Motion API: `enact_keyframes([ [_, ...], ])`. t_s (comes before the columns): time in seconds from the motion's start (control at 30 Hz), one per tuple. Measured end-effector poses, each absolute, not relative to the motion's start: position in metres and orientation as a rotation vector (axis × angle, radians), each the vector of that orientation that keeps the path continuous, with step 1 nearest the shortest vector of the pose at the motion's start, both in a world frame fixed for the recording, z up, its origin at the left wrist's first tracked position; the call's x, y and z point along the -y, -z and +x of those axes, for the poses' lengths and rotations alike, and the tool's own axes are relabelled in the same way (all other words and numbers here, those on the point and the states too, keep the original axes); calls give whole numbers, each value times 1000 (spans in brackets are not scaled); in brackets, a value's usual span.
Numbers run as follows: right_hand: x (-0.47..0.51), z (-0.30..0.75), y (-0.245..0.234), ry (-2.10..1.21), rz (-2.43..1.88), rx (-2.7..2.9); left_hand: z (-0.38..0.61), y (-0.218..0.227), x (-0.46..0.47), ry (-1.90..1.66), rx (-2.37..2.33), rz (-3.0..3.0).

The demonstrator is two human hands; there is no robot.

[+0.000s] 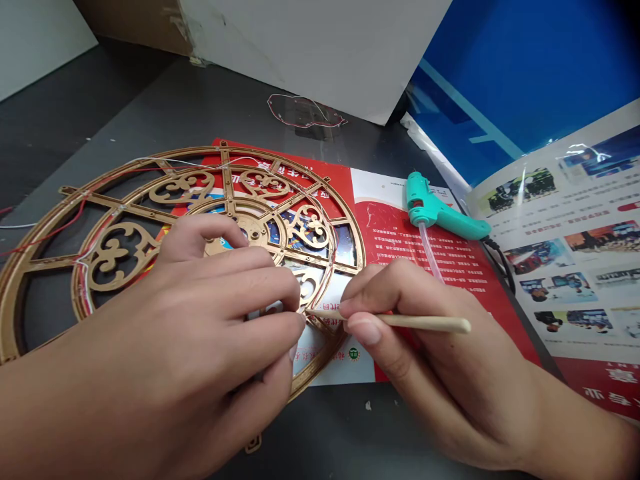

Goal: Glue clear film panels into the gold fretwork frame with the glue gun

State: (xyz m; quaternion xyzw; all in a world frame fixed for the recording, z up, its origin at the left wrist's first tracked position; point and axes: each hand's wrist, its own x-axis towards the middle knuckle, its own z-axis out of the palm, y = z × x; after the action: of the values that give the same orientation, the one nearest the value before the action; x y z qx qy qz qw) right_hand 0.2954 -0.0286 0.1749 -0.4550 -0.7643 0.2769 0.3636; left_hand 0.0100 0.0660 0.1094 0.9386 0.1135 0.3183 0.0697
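A gold-painted openwork wheel frame (200,151) with scrollwork panels lies flat on a red printed sheet (400,227). Thin red and white wires (60,230) run along its rings. My left hand (200,313) covers the frame's lower right part, its fingertips gripping the frame's edge. What lies under those fingers is hidden. My right hand (405,333) pinches a thin wooden stick (425,323), whose pale tip reaches the frame close to my left fingertips. A teal glue gun (435,207) lies beyond my right hand, with a clear tube (430,250) trailing from it.
A clear plastic piece with a red outline (305,111) lies on the dark grey table (150,100) beyond the frame. A glossy brochure (565,233) and a blue board (515,73) fill the right side, and a white box (310,47) stands behind.
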Motion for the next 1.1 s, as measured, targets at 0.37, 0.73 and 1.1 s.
enact_keyframes([
  [0.37, 38, 293, -174, -629, -1223, 1934, 12, -108, -66, -946, -323, 2836],
  [0.73, 41, 291, -175, -600, -1316, 1990, 28, -129, -71, -877, -343, 2832],
  [1.1, 43, 284, -172, -415, -1291, 2024, 26, -127, -68, -895, -361, 2834],
])
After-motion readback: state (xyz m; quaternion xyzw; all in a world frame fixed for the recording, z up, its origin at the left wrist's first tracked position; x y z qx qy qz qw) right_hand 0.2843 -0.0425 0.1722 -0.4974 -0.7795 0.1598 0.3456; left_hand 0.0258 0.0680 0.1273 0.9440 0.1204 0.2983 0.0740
